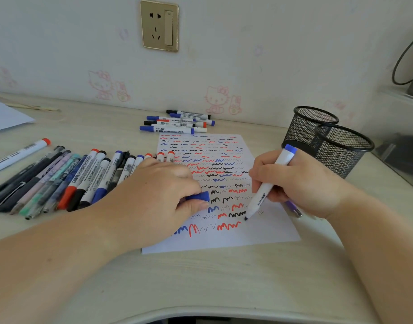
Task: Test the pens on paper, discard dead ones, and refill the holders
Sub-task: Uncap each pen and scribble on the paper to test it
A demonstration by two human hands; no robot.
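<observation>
The white paper point(266, 230) is covered with rows of red, blue and black squiggles. A white marker point(268, 183) with a blue end and a dark blue tip is seen beside a blue cap point(199, 196). Two holders point(327, 139) are made of black mesh. The pale wall point(247, 54) is patterned with faint pink cartoon cats, and a gold-framed socket point(159, 25) is set in it

Paper point(259, 232) mid-desk point(200, 284). Row of pens point(67, 178) left of paper, smaller marker pile point(177, 122) behind it by wall, two mesh holders point(327, 139) right, touching. Marker point(268, 183) tip on paper.
</observation>
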